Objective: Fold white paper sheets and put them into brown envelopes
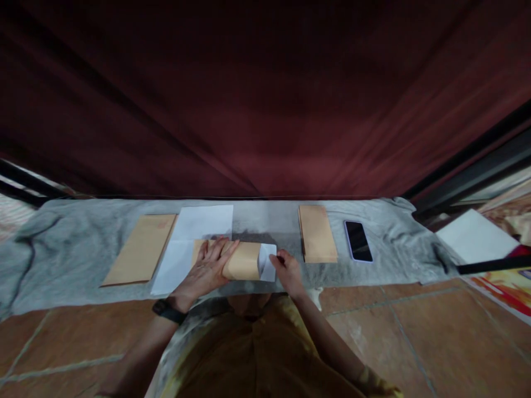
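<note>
A tan envelope [244,261] lies on the grey cloth [74,243] right in front of me. My left hand [207,268] rests flat on its left half, fingers stretched out. My right hand [286,268] pinches the folded white paper [267,262] that sticks out of the envelope's right end. A black watch is on my left wrist.
White sheets [194,237] lie under and behind the envelope. A pile of tan envelopes [141,249] sits at left, another pile [317,232] at right, beside a dark phone [358,241]. A dark red curtain hangs behind. Tiled floor is near me.
</note>
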The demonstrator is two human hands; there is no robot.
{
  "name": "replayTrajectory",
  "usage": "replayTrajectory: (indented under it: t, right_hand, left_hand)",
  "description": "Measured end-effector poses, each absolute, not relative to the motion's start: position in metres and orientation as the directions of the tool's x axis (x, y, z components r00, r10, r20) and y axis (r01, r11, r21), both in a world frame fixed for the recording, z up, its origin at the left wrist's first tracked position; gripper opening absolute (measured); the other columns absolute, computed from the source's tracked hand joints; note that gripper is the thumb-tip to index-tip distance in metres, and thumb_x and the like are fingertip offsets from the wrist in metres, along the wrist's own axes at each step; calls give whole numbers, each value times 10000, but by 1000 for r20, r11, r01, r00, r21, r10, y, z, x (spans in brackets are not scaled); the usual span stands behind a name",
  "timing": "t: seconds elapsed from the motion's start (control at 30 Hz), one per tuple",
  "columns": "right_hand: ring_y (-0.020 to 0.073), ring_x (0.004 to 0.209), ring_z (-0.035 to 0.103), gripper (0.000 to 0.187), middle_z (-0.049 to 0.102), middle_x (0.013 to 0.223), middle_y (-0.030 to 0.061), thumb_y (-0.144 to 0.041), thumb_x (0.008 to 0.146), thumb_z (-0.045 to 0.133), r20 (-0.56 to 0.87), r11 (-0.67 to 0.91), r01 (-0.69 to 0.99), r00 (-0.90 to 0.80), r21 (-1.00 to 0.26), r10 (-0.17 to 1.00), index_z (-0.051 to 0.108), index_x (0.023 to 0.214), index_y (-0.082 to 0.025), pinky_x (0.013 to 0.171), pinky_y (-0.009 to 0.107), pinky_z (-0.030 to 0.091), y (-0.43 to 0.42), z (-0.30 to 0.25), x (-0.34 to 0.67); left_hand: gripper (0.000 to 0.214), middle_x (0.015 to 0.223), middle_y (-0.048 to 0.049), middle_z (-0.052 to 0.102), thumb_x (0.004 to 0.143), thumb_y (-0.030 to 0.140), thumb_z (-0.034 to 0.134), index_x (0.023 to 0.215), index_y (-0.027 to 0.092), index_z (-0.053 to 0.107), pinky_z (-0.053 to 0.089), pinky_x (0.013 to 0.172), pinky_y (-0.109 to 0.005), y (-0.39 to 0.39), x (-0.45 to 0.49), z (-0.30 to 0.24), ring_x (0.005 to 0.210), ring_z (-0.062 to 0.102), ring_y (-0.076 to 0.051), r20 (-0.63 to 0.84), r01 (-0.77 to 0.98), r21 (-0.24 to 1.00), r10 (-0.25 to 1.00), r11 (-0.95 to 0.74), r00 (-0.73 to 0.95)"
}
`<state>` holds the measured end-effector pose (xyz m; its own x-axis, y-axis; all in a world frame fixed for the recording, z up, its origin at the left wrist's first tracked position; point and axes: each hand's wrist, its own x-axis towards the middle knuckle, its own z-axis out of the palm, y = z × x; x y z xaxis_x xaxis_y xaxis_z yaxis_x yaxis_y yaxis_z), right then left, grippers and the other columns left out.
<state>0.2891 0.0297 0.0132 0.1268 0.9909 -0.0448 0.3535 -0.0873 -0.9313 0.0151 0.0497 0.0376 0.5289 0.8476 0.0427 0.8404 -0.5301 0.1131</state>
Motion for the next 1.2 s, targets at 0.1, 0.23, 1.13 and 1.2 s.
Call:
replayTrajectory:
  t: [0.1,0.23,1.13,1.2]
  right_hand:
    - [135,557,516,287,576,585,-34,-428,862,575,-75,-114,402,110,-909,991,620,663,-226,545,232,335,30,13,280]
    - [142,621,594,222,679,678,-20,-275,866,565,-75,-101,478,73,-873,995,697,690,-241,581,218,368,34,9,269]
    - [206,981,741,345,780,1050,89,-369,1017,442,-445,-316,826,91,-466,891,766,1027,-250,751,234,509,49,21,259]
    - [209,990,739,356,779,1060,91,-374,1019,435,-448,-318,822,88,-472,890,767,1024,-246,755,237,511,49,22,259]
  left_hand:
    - [1114,1600,-200,318,704,305,773,1612,243,130,176,1203,-642,51,21,33,1503,254,-396,36,838,106,844,-535,534]
    - [1146,1607,-196,310,691,290,781,1613,264,101,179,1202,-635,53,26,29,1500,266,-387,31,829,108,835,-549,549]
    - [1122,1652,-166,232,700,432,762,1609,289,119,182,1198,-614,81,21,14,1538,178,-361,-269,823,202,778,-530,567]
    - [1129,1649,-172,234,695,421,763,1609,281,117,177,1202,-607,83,22,14,1539,172,-359,-282,826,201,777,-526,563]
